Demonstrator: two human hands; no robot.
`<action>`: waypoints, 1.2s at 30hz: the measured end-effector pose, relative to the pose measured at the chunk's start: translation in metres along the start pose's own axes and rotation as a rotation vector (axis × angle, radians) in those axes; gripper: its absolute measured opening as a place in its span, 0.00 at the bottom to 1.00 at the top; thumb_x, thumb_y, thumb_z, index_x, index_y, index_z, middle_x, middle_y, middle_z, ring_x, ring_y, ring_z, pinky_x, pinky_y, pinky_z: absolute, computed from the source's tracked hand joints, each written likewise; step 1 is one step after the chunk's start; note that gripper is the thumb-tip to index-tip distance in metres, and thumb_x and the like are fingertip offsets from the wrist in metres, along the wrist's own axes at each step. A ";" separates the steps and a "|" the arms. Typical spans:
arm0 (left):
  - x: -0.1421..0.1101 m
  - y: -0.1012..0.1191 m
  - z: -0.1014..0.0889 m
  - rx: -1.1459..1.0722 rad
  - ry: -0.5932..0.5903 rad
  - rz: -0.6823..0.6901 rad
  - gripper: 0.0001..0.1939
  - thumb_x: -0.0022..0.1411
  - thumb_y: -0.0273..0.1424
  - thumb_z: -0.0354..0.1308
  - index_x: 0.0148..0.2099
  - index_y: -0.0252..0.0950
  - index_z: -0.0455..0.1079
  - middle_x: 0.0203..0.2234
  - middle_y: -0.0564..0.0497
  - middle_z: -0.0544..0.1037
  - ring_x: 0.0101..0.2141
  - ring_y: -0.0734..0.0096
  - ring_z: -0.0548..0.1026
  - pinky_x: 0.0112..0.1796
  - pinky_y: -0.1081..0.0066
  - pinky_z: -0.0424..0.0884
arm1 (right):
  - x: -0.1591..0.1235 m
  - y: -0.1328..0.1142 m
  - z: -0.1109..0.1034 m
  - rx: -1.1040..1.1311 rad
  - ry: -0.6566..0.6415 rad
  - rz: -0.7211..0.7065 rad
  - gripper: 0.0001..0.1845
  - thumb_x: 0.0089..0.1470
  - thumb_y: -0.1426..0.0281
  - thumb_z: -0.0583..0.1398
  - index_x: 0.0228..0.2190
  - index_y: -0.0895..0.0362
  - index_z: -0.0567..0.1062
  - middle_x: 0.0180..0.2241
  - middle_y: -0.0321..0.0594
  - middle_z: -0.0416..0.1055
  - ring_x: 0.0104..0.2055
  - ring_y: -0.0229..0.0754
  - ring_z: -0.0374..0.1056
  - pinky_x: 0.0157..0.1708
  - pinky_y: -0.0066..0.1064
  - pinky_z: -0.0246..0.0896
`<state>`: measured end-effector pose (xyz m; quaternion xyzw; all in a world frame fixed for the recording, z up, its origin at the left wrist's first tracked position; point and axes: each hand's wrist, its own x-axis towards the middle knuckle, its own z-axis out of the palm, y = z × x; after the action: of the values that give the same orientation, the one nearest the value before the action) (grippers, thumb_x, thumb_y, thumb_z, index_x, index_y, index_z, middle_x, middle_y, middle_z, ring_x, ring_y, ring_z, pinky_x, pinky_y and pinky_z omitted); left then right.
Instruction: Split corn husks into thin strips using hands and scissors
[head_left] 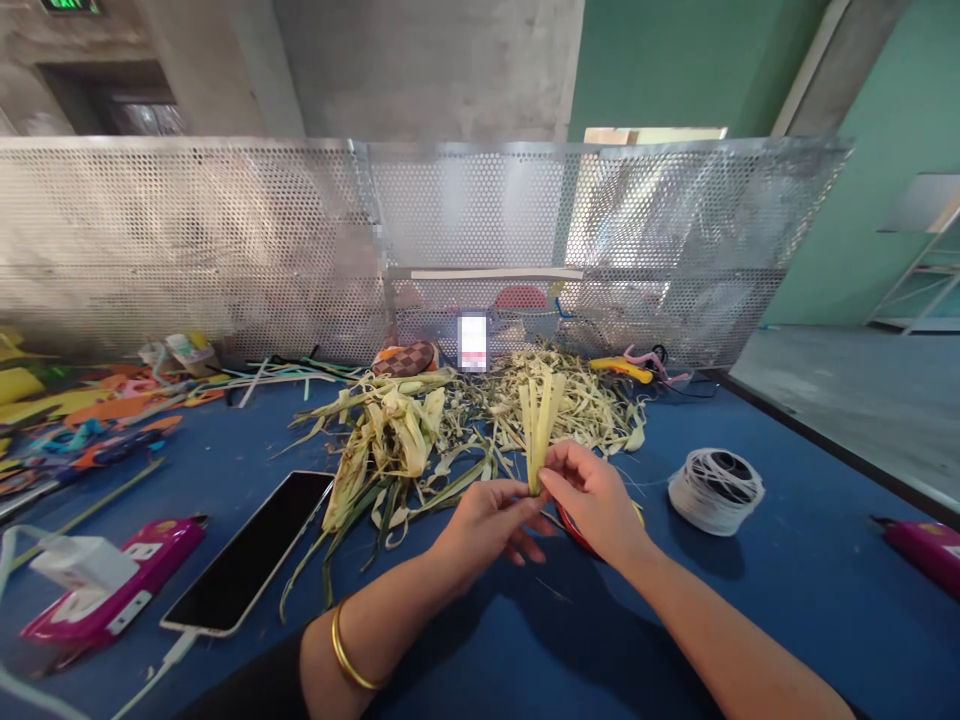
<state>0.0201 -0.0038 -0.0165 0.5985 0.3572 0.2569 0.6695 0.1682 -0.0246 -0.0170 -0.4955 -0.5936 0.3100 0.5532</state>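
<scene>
In the middle of the view, a small bundle of pale yellow corn husk strips (543, 425) stands upright, fanned out at the top. My left hand (491, 520) pinches its lower end between thumb and fingers. My right hand (596, 500) closes on the same end from the other side. Partly hidden beneath my right hand is a round red object (576, 530). A heap of thin shredded husk (592, 410) lies behind the hands. To its left is a pile of whole husks (397, 430), some with green leaves.
A phone (251, 550) on a cable and a magenta power strip (150, 570) lie at left, past which are coloured scraps (90, 400). A spool of white string (716, 490) and a yellow-handled tool (621, 369) are at right. Perforated metal panels (465, 210) close off the back.
</scene>
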 end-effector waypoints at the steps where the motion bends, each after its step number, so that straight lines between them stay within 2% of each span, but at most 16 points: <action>1: 0.000 0.001 0.000 -0.030 0.001 -0.029 0.17 0.54 0.42 0.59 0.39 0.33 0.72 0.27 0.49 0.78 0.20 0.77 0.75 0.20 0.79 0.64 | 0.000 0.000 0.000 0.008 -0.008 0.004 0.04 0.48 0.67 0.58 0.27 0.55 0.68 0.22 0.34 0.69 0.23 0.38 0.66 0.25 0.30 0.63; 4: 0.000 0.001 0.000 -0.089 0.036 -0.076 0.15 0.53 0.40 0.60 0.36 0.32 0.72 0.25 0.49 0.79 0.22 0.75 0.76 0.22 0.79 0.66 | 0.001 0.002 0.000 0.021 0.013 0.003 0.06 0.49 0.65 0.59 0.28 0.55 0.69 0.23 0.34 0.69 0.23 0.38 0.66 0.25 0.30 0.63; 7: 0.003 0.001 -0.001 -0.103 0.087 -0.091 0.14 0.52 0.39 0.61 0.34 0.31 0.72 0.24 0.49 0.79 0.21 0.74 0.76 0.22 0.77 0.66 | -0.001 0.003 -0.003 -0.047 0.134 -0.033 0.09 0.51 0.63 0.59 0.33 0.55 0.69 0.26 0.35 0.69 0.24 0.37 0.67 0.26 0.30 0.64; 10: 0.003 0.001 0.000 -0.107 0.106 -0.101 0.15 0.50 0.40 0.63 0.32 0.31 0.71 0.23 0.49 0.78 0.21 0.74 0.75 0.22 0.77 0.66 | -0.004 0.002 -0.005 -0.168 0.218 -0.136 0.09 0.53 0.63 0.58 0.34 0.55 0.70 0.27 0.36 0.69 0.25 0.38 0.67 0.27 0.30 0.64; 15: 0.002 0.000 0.001 -0.083 0.090 -0.095 0.19 0.47 0.44 0.63 0.31 0.31 0.71 0.22 0.49 0.78 0.20 0.74 0.75 0.21 0.77 0.65 | -0.005 0.003 -0.005 -0.292 0.102 -0.260 0.08 0.54 0.66 0.57 0.36 0.54 0.73 0.30 0.38 0.69 0.27 0.39 0.67 0.30 0.31 0.64; 17: 0.002 0.000 0.002 -0.070 0.090 -0.103 0.18 0.48 0.44 0.63 0.30 0.32 0.71 0.22 0.49 0.78 0.20 0.74 0.75 0.22 0.77 0.64 | -0.004 0.004 -0.004 -0.294 0.091 -0.238 0.09 0.54 0.66 0.57 0.37 0.54 0.73 0.30 0.39 0.69 0.27 0.39 0.67 0.30 0.32 0.64; 22: 0.004 -0.002 0.002 -0.032 0.090 -0.111 0.15 0.51 0.41 0.61 0.30 0.32 0.70 0.22 0.50 0.78 0.20 0.75 0.75 0.22 0.77 0.64 | -0.001 0.001 -0.004 -0.156 0.184 -0.074 0.11 0.53 0.63 0.57 0.38 0.54 0.69 0.29 0.37 0.69 0.23 0.39 0.65 0.26 0.33 0.64; 26: 0.004 -0.006 0.003 0.004 0.076 -0.102 0.16 0.51 0.42 0.61 0.28 0.33 0.69 0.22 0.50 0.78 0.20 0.76 0.74 0.22 0.78 0.64 | 0.001 -0.003 -0.006 -0.086 0.216 -0.008 0.13 0.49 0.61 0.60 0.36 0.54 0.70 0.28 0.36 0.69 0.22 0.38 0.64 0.25 0.31 0.63; 29: 0.004 -0.008 0.004 0.032 0.076 -0.095 0.16 0.52 0.43 0.60 0.28 0.33 0.69 0.22 0.50 0.77 0.19 0.76 0.73 0.21 0.78 0.63 | 0.002 -0.003 -0.007 -0.018 0.182 0.038 0.13 0.47 0.60 0.62 0.32 0.55 0.71 0.26 0.35 0.68 0.22 0.37 0.64 0.25 0.31 0.61; 33: 0.004 -0.007 0.003 0.034 0.070 -0.097 0.15 0.52 0.41 0.60 0.28 0.33 0.69 0.22 0.50 0.78 0.20 0.77 0.74 0.21 0.78 0.63 | 0.003 -0.001 -0.007 0.083 0.066 0.096 0.14 0.45 0.57 0.63 0.24 0.56 0.70 0.21 0.33 0.66 0.23 0.38 0.63 0.26 0.30 0.60; 36: 0.004 -0.004 0.001 -0.024 0.070 -0.119 0.14 0.50 0.39 0.63 0.28 0.32 0.69 0.23 0.50 0.78 0.21 0.76 0.75 0.23 0.78 0.65 | 0.003 0.000 -0.006 0.091 0.057 0.117 0.17 0.46 0.55 0.62 0.21 0.55 0.68 0.20 0.35 0.68 0.26 0.41 0.66 0.29 0.32 0.62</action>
<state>0.0229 -0.0023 -0.0210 0.5586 0.4122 0.2419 0.6779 0.1746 -0.0232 -0.0144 -0.5123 -0.5328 0.3543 0.5728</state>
